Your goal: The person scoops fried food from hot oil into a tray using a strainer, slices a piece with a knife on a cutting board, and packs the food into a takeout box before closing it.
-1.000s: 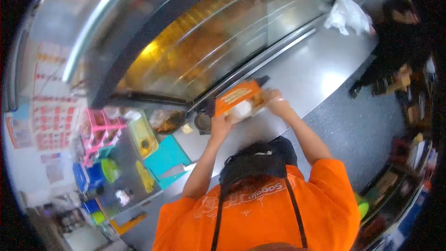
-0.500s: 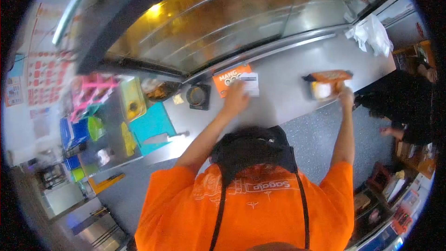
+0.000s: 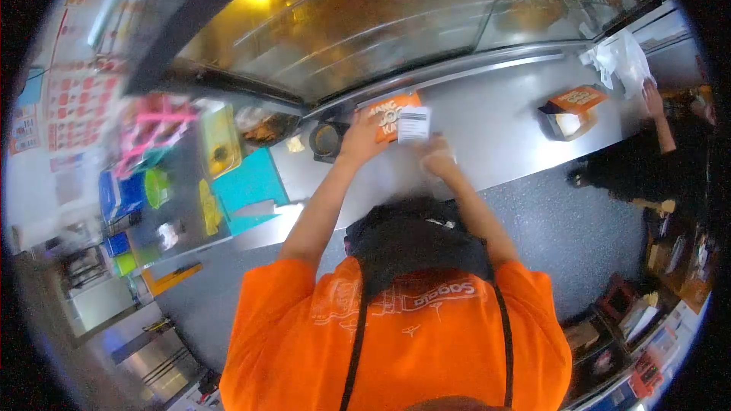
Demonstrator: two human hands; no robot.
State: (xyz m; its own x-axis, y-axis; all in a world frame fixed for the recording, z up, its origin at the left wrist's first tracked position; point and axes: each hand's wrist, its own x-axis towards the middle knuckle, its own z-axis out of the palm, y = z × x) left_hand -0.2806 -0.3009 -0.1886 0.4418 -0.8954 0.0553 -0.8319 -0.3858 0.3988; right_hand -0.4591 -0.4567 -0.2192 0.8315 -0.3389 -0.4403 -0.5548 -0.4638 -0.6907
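Note:
An orange takeaway box (image 3: 384, 118) with white lettering lies on the steel counter in front of me. A white printed slip (image 3: 413, 123) covers its right part. My left hand (image 3: 362, 139) grips the box at its left edge. Close below the slip is my right hand (image 3: 435, 156), its fingers smeared by motion, so I cannot tell whether it holds anything. Farther right stands a second orange and black takeaway box (image 3: 580, 99) with something white showing at its front, apart from both hands.
Left of the box sits a round dark container (image 3: 326, 140). A knife lies on a teal cutting board (image 3: 247, 190), with a yellow tray (image 3: 221, 141) beyond. At far right a co-worker's hand (image 3: 653, 99) reaches to a white plastic bag (image 3: 628, 61). Glass cabinet (image 3: 396, 30) behind.
My right hand has left the second box and moved left to near the slip. That box now stands farther right. My left hand has shifted to the first box's left edge. The co-worker's arm has reached forward.

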